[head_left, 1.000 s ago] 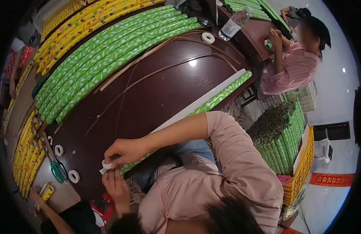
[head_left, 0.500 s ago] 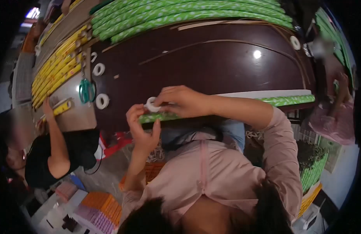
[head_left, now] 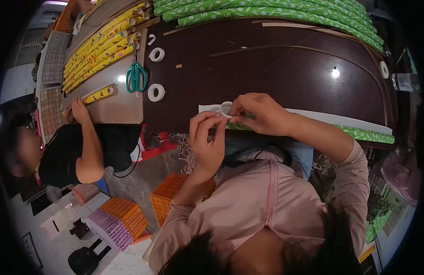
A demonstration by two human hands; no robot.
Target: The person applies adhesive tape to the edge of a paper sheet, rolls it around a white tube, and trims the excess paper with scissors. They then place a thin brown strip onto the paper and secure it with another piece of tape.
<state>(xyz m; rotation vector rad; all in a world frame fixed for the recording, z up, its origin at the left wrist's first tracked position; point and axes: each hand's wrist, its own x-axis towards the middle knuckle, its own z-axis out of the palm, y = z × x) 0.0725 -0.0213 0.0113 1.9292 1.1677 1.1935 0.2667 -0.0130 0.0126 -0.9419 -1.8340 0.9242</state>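
Observation:
My right hand holds a roll of white tape upright between thumb and fingers. My left hand pinches at the lower left side of that roll, thumb and index finger together; the tape's loose end is too small to make out. Just below my hands, along the table's front edge, lies a green patterned paper roll. White paper shows as a strip behind it, partly covered by my right hand and forearm.
Two white tape rolls and teal-handled scissors lie to the left on the dark table. Green rolls line the back, yellow rolls the left. A co-worker's hand touches a yellow roll. Orange crates stand below.
The view has shifted, so the table's contents appear further right or higher. My left fingers have closed from a spread pose into a pinch at the tape roll, which my right hand still holds.

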